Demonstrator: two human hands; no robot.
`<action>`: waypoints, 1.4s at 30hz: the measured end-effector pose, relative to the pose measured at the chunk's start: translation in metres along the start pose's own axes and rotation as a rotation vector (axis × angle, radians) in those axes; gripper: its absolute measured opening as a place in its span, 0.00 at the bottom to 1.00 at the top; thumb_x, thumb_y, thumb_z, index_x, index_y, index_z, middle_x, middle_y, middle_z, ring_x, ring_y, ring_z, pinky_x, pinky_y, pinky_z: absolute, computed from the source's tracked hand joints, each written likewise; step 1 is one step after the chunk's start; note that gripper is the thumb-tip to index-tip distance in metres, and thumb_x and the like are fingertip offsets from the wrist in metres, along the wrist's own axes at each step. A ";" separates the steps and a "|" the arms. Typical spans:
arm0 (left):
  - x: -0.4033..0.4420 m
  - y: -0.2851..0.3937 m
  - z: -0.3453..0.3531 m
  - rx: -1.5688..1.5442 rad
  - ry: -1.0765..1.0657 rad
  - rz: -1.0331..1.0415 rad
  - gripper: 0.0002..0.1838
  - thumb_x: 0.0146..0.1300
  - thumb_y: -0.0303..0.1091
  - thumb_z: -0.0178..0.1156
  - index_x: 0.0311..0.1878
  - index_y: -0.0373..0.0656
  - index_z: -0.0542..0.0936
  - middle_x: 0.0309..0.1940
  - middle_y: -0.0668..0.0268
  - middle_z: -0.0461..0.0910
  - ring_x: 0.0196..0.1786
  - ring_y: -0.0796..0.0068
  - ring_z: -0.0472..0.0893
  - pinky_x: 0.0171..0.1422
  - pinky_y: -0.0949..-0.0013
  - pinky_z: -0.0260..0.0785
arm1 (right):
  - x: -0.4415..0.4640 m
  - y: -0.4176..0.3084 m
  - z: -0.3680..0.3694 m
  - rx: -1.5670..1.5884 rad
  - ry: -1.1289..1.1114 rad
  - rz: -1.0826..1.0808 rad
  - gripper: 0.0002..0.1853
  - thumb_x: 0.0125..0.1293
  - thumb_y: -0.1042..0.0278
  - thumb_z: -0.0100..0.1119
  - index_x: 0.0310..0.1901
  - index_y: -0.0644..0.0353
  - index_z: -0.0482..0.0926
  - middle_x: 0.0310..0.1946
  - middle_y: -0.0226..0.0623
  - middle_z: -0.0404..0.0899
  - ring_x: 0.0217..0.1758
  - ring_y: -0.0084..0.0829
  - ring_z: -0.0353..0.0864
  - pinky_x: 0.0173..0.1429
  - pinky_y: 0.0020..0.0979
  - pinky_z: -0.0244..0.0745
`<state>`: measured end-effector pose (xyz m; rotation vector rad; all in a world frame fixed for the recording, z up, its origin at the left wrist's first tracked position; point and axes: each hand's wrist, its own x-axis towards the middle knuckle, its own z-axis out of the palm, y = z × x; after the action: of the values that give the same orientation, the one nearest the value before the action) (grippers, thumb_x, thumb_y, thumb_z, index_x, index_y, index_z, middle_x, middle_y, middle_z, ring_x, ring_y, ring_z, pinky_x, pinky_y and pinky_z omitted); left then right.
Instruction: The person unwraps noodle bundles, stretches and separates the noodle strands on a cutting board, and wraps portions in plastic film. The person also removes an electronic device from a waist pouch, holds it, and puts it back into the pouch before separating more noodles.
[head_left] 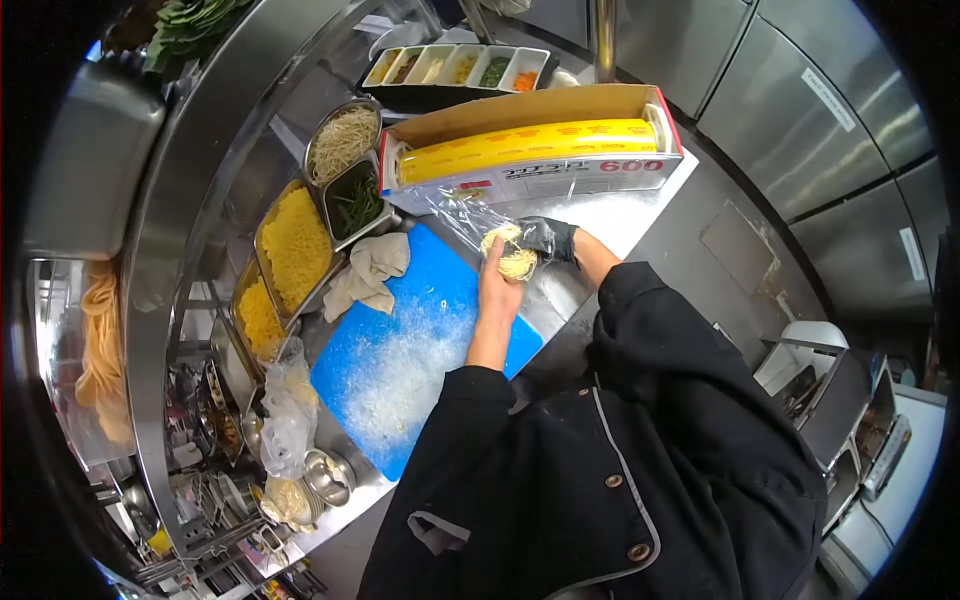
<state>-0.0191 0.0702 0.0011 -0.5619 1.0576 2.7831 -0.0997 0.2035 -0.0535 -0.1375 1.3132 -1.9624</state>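
My left hand [495, 292] is bare and closed around the near side of a bundle of pale yellow noodles [517, 265]. On the far side of that bundle is my right hand [548, 238], in a black glove, its fingers curled against the noodles and partly hidden. Clear plastic wrap [465, 215] stretches from the front of a long wrap box [530, 180] down to the noodles. Inside the box lies a yellow roll [530, 140]. Below my hands, a blue cutting board [400, 340] is dusted with white flour.
A crumpled cloth [370, 272] lies at the board's upper left. Beside it stand pans of yellow shreds [295, 245], green strips [358, 205] and bean sprouts [345, 140]. A topping tray [455, 88] sits behind the box. Metal bowls [328, 476] and a plastic bag [288, 415] are lower left.
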 end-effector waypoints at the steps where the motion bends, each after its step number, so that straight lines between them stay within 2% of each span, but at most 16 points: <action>1: 0.000 -0.002 0.002 -0.055 0.008 -0.068 0.20 0.68 0.40 0.56 0.57 0.39 0.72 0.54 0.59 0.76 0.56 0.64 0.75 0.61 0.60 0.68 | 0.000 -0.001 0.000 -0.001 0.000 0.007 0.19 0.54 0.70 0.67 0.48 0.64 0.78 0.40 0.35 0.82 0.41 0.23 0.79 0.46 0.27 0.77; 5: -0.001 0.004 0.003 -0.239 -0.049 -0.171 0.20 0.68 0.41 0.55 0.57 0.39 0.72 0.54 0.59 0.76 0.57 0.62 0.76 0.63 0.58 0.67 | 0.000 -0.014 0.002 -0.155 -0.161 -0.102 0.18 0.57 0.71 0.62 0.50 0.61 0.77 0.41 0.33 0.81 0.41 0.22 0.79 0.45 0.25 0.77; 8: -0.002 0.002 0.004 -0.318 -0.083 -0.193 0.19 0.68 0.41 0.54 0.57 0.39 0.73 0.54 0.59 0.77 0.57 0.61 0.76 0.63 0.57 0.67 | -0.004 -0.031 0.016 -0.569 0.034 0.087 0.19 0.56 0.70 0.62 0.51 0.60 0.77 0.42 0.36 0.82 0.41 0.22 0.79 0.47 0.27 0.77; 9: -0.002 0.001 0.005 -0.330 -0.081 -0.190 0.19 0.68 0.41 0.53 0.57 0.40 0.73 0.53 0.59 0.77 0.56 0.61 0.76 0.63 0.57 0.67 | -0.007 -0.038 0.020 -0.574 0.036 0.089 0.19 0.56 0.70 0.62 0.51 0.60 0.77 0.42 0.36 0.82 0.41 0.22 0.79 0.47 0.27 0.77; 12: 0.001 -0.002 0.002 -0.350 -0.102 -0.200 0.19 0.69 0.40 0.53 0.57 0.40 0.73 0.53 0.60 0.78 0.57 0.61 0.76 0.63 0.56 0.67 | -0.011 -0.050 0.028 -1.017 0.036 -0.038 0.20 0.55 0.69 0.61 0.52 0.60 0.77 0.44 0.41 0.82 0.44 0.28 0.80 0.51 0.30 0.76; 17: 0.008 -0.006 -0.012 -0.278 -0.136 -0.227 0.18 0.69 0.39 0.53 0.58 0.41 0.73 0.56 0.60 0.76 0.57 0.62 0.75 0.63 0.56 0.67 | -0.030 -0.058 0.055 -1.103 0.176 -0.155 0.20 0.55 0.68 0.60 0.52 0.60 0.77 0.45 0.47 0.82 0.46 0.35 0.82 0.54 0.32 0.74; 20: 0.008 -0.002 -0.011 -0.223 -0.119 -0.220 0.19 0.69 0.37 0.52 0.59 0.40 0.72 0.56 0.60 0.76 0.58 0.62 0.75 0.64 0.56 0.66 | -0.048 -0.070 0.074 -1.217 0.431 -0.222 0.23 0.54 0.65 0.63 0.53 0.59 0.77 0.45 0.49 0.81 0.49 0.40 0.81 0.55 0.33 0.72; 21: 0.006 0.000 -0.007 -0.206 -0.106 -0.222 0.19 0.69 0.36 0.52 0.59 0.38 0.71 0.56 0.59 0.75 0.58 0.62 0.75 0.65 0.56 0.66 | -0.048 -0.068 0.071 -1.219 0.428 -0.225 0.23 0.54 0.65 0.63 0.53 0.59 0.77 0.45 0.49 0.81 0.49 0.40 0.81 0.55 0.33 0.72; 24: 0.007 0.002 -0.009 -0.180 -0.099 -0.207 0.18 0.68 0.34 0.52 0.59 0.37 0.71 0.56 0.58 0.75 0.58 0.61 0.75 0.65 0.56 0.67 | -0.049 -0.050 0.048 -1.470 0.564 -0.647 0.28 0.53 0.54 0.65 0.55 0.57 0.76 0.49 0.49 0.80 0.48 0.44 0.81 0.52 0.37 0.74; 25: 0.009 0.001 -0.012 -0.170 -0.106 -0.194 0.18 0.68 0.32 0.53 0.59 0.37 0.71 0.56 0.58 0.75 0.58 0.61 0.76 0.64 0.56 0.67 | -0.055 -0.058 0.052 -1.470 0.558 -0.651 0.28 0.53 0.54 0.65 0.55 0.57 0.76 0.49 0.49 0.80 0.48 0.44 0.81 0.52 0.37 0.74; 28: 0.012 0.002 -0.021 -0.146 -0.091 -0.178 0.18 0.67 0.30 0.55 0.58 0.38 0.71 0.55 0.58 0.76 0.57 0.62 0.76 0.62 0.57 0.69 | -0.081 -0.081 0.067 -0.864 0.790 -0.360 0.27 0.55 0.59 0.62 0.57 0.56 0.74 0.44 0.46 0.81 0.43 0.44 0.82 0.48 0.37 0.75; 29: 0.013 0.002 -0.023 -0.126 -0.077 -0.183 0.18 0.66 0.29 0.56 0.58 0.38 0.71 0.55 0.58 0.76 0.56 0.62 0.77 0.61 0.57 0.70 | -0.084 -0.076 0.072 -0.861 0.792 -0.359 0.27 0.55 0.59 0.62 0.57 0.56 0.74 0.44 0.46 0.81 0.43 0.44 0.82 0.48 0.37 0.75; 32: 0.006 0.005 -0.015 -0.089 -0.077 -0.189 0.18 0.65 0.28 0.57 0.58 0.38 0.71 0.54 0.58 0.76 0.55 0.62 0.78 0.60 0.57 0.71 | -0.091 -0.061 0.089 -0.995 0.723 -0.342 0.19 0.59 0.70 0.62 0.53 0.59 0.75 0.30 0.37 0.79 0.27 0.27 0.77 0.36 0.29 0.73; 37: 0.000 0.013 -0.012 -0.047 -0.063 -0.195 0.20 0.64 0.27 0.58 0.59 0.37 0.70 0.53 0.57 0.77 0.55 0.62 0.78 0.59 0.57 0.72 | -0.096 -0.044 0.033 -0.699 0.662 -0.326 0.17 0.60 0.72 0.63 0.51 0.60 0.75 0.25 0.32 0.76 0.27 0.22 0.76 0.35 0.24 0.72; 40: 0.000 0.019 -0.012 -0.034 -0.072 -0.233 0.20 0.64 0.27 0.59 0.59 0.37 0.70 0.54 0.57 0.77 0.56 0.61 0.77 0.60 0.57 0.72 | -0.110 -0.016 -0.020 -0.719 0.862 -0.241 0.18 0.57 0.76 0.65 0.50 0.60 0.75 0.25 0.30 0.75 0.27 0.20 0.75 0.35 0.21 0.72; 42: -0.003 0.021 -0.014 -0.020 -0.111 -0.284 0.21 0.64 0.27 0.59 0.59 0.36 0.70 0.55 0.56 0.76 0.57 0.61 0.77 0.61 0.57 0.71 | -0.131 -0.003 -0.032 -0.648 1.149 -0.293 0.19 0.56 0.78 0.65 0.50 0.60 0.75 0.25 0.30 0.74 0.29 0.21 0.75 0.38 0.22 0.74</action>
<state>-0.0167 0.0455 0.0056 -0.5080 0.8551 2.5469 -0.0242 0.3116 -0.0256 0.6140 2.7684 -1.7612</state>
